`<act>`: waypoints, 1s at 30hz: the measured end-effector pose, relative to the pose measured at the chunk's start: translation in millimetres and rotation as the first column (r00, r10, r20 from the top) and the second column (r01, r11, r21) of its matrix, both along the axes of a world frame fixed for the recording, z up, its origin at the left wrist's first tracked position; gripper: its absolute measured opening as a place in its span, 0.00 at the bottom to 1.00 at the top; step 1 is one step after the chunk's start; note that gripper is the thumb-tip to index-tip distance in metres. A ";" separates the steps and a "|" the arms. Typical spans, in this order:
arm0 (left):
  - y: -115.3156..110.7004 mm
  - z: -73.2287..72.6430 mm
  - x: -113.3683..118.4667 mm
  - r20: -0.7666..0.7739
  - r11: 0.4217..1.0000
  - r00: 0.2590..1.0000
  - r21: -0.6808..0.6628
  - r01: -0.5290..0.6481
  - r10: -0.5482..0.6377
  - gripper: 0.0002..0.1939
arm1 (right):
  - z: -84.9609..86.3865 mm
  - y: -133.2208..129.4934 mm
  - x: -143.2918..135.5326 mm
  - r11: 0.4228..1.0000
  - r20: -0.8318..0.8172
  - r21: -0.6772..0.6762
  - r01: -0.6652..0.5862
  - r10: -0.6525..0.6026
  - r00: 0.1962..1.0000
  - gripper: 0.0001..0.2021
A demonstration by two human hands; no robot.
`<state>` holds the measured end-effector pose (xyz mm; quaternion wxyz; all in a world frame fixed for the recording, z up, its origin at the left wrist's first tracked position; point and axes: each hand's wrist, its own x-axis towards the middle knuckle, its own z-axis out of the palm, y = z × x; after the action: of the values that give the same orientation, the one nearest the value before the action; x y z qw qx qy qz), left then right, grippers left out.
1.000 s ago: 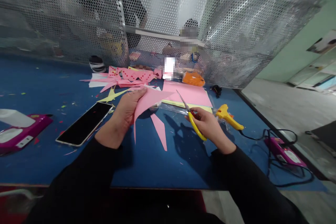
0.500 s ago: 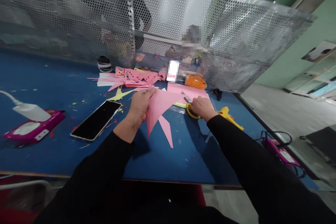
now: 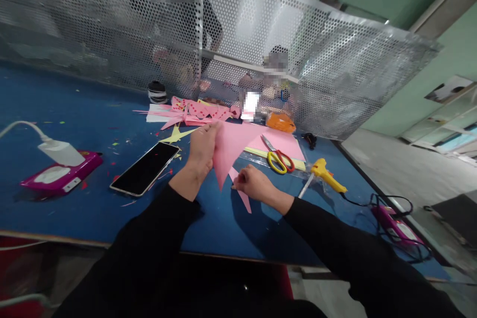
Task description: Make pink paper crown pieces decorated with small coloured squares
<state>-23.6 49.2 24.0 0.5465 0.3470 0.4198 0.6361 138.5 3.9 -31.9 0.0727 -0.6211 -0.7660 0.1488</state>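
Observation:
My left hand (image 3: 203,151) pinches a folded sheet of pink paper (image 3: 234,141) by its left edge, holding it above the blue table with one point hanging down. My right hand (image 3: 254,183), fingers curled, is over a narrow pointed pink paper piece (image 3: 245,202) and hides part of it. Whether the fingertips grip that piece I cannot make out. Scissors (image 3: 279,159) with yellow and red handles lie partly open on the stacked paper, just beyond my right hand.
A yellow glue gun (image 3: 328,176) lies at right, its cord running to a magenta power strip (image 3: 398,226). At left are a phone (image 3: 145,169) and another magenta strip (image 3: 61,174) with a white charger. Pink paper cutouts (image 3: 201,109) line the back, before a perforated metal screen (image 3: 335,64).
My right hand has put the scissors down on the paper stack and moved left and nearer, to the narrow pink piece. My left hand still holds the folded pink paper.

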 end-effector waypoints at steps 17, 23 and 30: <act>13.0 13.6 -30.5 0.231 0.937 0.914 0.023 -0.348 0.333 0.11 | 10.8 -5.3 -2.3 1.000 0.054 0.013 -0.023 0.022 0.998 0.09; 14.5 12.4 -30.3 0.268 0.941 0.907 0.012 -0.339 0.323 0.10 | 17.0 -7.5 -5.3 0.998 0.213 0.028 -0.051 0.044 0.976 0.12; 17.9 9.4 -29.2 0.269 0.934 0.901 0.022 -0.358 0.339 0.07 | 17.5 -3.9 -16.2 0.998 0.323 0.020 -0.058 0.049 0.945 0.13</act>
<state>-52.9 67.1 33.4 0.4618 0.1986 0.3766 0.7781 122.3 0.0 -14.4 -0.0483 -0.6149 -0.7863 0.0359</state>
